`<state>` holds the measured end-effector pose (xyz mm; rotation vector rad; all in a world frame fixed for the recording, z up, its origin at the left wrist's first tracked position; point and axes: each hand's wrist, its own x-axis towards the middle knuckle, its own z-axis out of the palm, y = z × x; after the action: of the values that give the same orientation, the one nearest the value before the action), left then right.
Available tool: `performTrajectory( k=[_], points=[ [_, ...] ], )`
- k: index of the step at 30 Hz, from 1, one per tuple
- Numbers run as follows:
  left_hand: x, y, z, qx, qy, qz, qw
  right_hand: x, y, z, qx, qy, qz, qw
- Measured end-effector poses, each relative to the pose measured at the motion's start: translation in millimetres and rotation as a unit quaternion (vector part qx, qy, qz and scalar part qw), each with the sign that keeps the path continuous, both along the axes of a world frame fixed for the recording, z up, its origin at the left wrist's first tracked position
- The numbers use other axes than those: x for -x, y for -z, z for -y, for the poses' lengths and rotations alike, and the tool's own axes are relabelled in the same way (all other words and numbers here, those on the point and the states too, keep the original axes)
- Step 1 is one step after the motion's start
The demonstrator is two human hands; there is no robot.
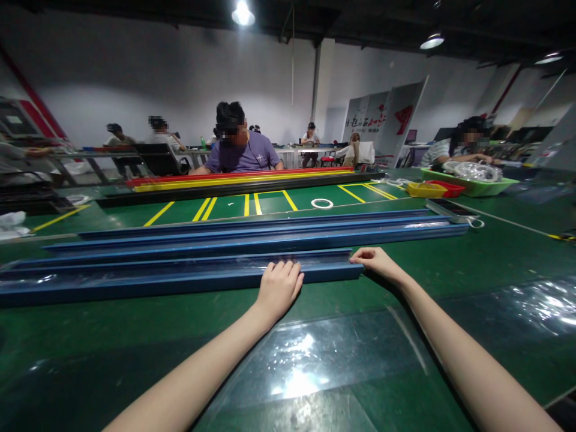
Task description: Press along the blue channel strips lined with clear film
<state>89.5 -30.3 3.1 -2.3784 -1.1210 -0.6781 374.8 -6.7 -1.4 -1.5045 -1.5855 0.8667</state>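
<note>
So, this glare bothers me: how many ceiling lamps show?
3: one lamp at top, left of centre; a second lamp upper right; a third lamp near the right edge. More may be hidden.

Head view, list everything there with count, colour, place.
Table: one, green, spans foreground
Channels: several, blue, across table
Strips: at least three, red, yellow, black, table's far side
Tape: several lines, yellow, on table
Ring: one, white, beyond the channels
Film: count unclear, transparent, nearest the camera
Baskets: three, yellow, red, green, far right
Lamps: three, white, ceiling
Wall: one, grey, back
Co-workers: several, varied clothing, background
Left hand: one, bare, on the front channel
Right hand: one, bare, at its right end
</note>
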Motion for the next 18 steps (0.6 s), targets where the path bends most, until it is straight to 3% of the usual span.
performTrajectory(
  k=[18],
  points=[
    [0.4,-0.6,-2.6,0.029,0.010,0.007,1.000,0.2,0.5,0.2,-0.003,0.005,-0.005,1.000]
  ],
)
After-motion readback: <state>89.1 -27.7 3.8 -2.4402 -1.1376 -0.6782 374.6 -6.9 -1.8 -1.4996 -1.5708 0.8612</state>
